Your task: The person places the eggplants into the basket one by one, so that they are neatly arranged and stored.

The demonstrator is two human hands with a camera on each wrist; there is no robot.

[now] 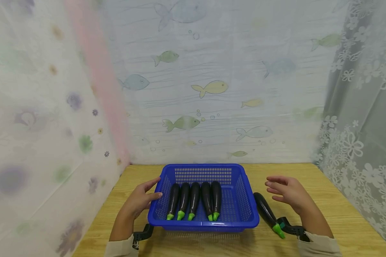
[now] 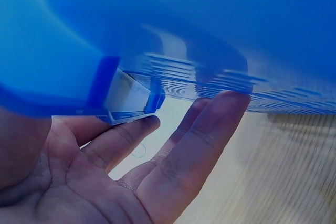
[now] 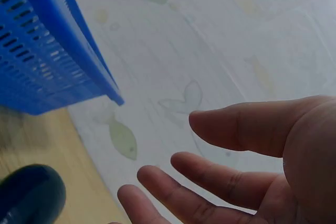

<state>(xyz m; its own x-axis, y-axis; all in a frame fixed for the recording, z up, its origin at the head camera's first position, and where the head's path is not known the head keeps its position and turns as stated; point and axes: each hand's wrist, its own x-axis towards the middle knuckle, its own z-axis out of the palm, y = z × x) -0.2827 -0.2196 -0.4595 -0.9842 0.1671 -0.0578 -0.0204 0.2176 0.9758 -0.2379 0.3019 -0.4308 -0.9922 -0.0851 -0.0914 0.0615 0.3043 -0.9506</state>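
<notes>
A blue plastic basket (image 1: 209, 225) stands on the table with several dark eggplants (image 1: 194, 200) lying side by side in it, green stem ends toward me. My left hand (image 1: 138, 200) holds the basket's left rim, its thumb over the edge; in the left wrist view the fingers (image 2: 194, 156) reach against the outer side below the rim. One more eggplant (image 1: 266, 210) lies on the table just right of the basket. Near and above it, my right hand (image 1: 287, 192) hovers with loosely extended fingers and nothing in them. The right wrist view shows a gap between thumb and fingers (image 3: 226, 182).
The wooden table (image 1: 325, 200) carries the basket and the loose eggplant. Behind it hangs a fish-patterned sheet (image 1: 212, 107). A floral sheet (image 1: 51, 142) borders the left, and a lace curtain (image 1: 363, 160) the right. Each wrist bears a black camera mount (image 1: 291, 228).
</notes>
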